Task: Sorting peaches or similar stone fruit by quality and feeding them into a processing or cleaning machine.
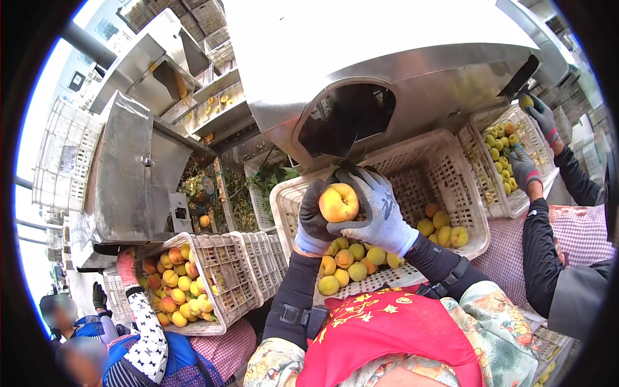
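A yellow-orange peach (pixel 338 202) is held between my two gloved hands, its stem hollow facing up. My left hand (pixel 312 215), in a dark-palmed glove, grips its left side. From the right, my right hand (pixel 379 205), in a light blue-grey glove, wraps around it. Some green leaves (pixel 349 162) show just beyond my fingers. Beneath the hands stands a white plastic crate (pixel 464 193). Several yellow-green peaches (pixel 357 271) lie at its near side, and a smaller cluster of peaches (pixel 442 227) rests in its right part.
A metal machine (pixel 430 72) with a dark opening (pixel 348 118) rises beyond the crate. At left, a co-worker's arm (pixel 145 338) reaches by a crate full of peaches (pixel 222 271). On the right, another co-worker's gloved hands (pixel 524 167) work over a crate of green fruit (pixel 544 159).
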A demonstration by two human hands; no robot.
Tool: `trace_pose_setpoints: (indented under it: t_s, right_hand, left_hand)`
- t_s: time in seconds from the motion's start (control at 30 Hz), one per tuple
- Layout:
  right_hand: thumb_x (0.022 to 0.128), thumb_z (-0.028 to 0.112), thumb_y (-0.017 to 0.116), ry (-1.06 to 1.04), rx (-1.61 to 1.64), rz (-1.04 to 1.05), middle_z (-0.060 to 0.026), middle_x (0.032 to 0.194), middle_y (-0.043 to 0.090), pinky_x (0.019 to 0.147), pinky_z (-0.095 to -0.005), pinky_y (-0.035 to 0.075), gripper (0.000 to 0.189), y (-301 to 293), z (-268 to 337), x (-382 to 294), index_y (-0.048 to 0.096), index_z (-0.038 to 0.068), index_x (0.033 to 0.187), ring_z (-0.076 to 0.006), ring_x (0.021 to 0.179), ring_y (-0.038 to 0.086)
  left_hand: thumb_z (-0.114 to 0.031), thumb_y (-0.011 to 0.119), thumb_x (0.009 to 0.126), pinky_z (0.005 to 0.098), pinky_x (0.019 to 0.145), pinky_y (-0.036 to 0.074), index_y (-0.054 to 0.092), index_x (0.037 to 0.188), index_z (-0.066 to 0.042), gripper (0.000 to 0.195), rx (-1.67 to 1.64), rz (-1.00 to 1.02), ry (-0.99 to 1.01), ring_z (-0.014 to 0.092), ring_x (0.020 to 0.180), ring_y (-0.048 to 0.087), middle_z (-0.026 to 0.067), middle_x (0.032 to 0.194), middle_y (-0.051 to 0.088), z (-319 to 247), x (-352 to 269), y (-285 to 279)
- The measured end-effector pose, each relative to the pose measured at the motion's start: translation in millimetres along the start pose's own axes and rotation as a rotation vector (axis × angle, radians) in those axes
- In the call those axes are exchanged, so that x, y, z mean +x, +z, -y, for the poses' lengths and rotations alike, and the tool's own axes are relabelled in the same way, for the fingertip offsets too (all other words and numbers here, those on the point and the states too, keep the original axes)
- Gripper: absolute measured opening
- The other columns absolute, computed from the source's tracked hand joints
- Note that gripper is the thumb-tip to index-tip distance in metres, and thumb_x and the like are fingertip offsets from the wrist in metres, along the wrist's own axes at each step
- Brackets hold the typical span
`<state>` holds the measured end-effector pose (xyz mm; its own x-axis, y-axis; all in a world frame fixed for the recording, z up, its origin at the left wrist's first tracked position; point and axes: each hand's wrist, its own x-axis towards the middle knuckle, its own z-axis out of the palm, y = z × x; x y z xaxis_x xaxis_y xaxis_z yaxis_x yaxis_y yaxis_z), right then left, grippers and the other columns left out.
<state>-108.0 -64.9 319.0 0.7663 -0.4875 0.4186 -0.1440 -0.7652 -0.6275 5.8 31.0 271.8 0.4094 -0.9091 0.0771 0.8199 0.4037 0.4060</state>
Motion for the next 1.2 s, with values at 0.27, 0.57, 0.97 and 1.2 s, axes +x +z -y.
trace_pose_setpoints:
  t_s: [0.27, 0.57, 0.97, 1.2]
  right_hand:
    - [0.057, 0.044, 0.081, 0.012, -0.246, -0.235, -0.0202, 0.126, 0.047, 0.102, -0.0501, 0.032, 0.089, 17, -44, 44, 0.045, 0.002, 0.127, -0.0392, 0.117, 0.044]
    - [0.061, 0.037, 0.08, -0.007, -0.326, -0.265, -0.0223, 0.132, 0.042, 0.104, -0.0497, 0.03, 0.09, 45, -85, 88, 0.04, 0.0, 0.132, -0.0384, 0.12, 0.041]
    - [0.079, 0.031, 0.065, 0.572, 0.153, 0.457, -0.0144, 0.126, 0.054, 0.1, -0.044, 0.038, 0.059, 63, -167, -52, 0.049, 0.016, 0.133, -0.0359, 0.115, 0.051]
    - [0.075, 0.035, 0.067, 0.566, -0.236, 0.649, -0.0221, 0.137, 0.042, 0.105, -0.0424, 0.033, 0.084, 153, -230, -122, 0.027, 0.017, 0.145, -0.037, 0.124, 0.042]
  left_hand:
    - [-0.025, 0.047, 0.097, 0.0371, 0.093, 0.046, 0.044, 0.132, -0.013, 0.038, 0.155, -0.268, -0.348, 0.024, 0.111, 0.054, 0.0097, 0.129, 0.052, 20, -3, -80]
    - [-0.032, 0.059, 0.088, 0.0338, 0.072, 0.05, 0.053, 0.124, -0.008, 0.043, 0.881, -0.509, -0.57, 0.023, 0.089, 0.063, 0.0115, 0.106, 0.064, 67, -24, -171]
    - [-0.046, 0.072, 0.068, 0.0438, 0.094, 0.043, 0.039, 0.136, -0.007, 0.085, 1.962, -0.102, -1.003, 0.039, 0.117, 0.05, 0.0245, 0.125, 0.052, 136, 1, -172]
    - [-0.034, 0.071, 0.072, 0.0417, 0.089, 0.047, 0.038, 0.132, 0.0, 0.076, 1.856, -0.564, -0.833, 0.036, 0.107, 0.056, 0.0244, 0.118, 0.056, 150, -5, -182]
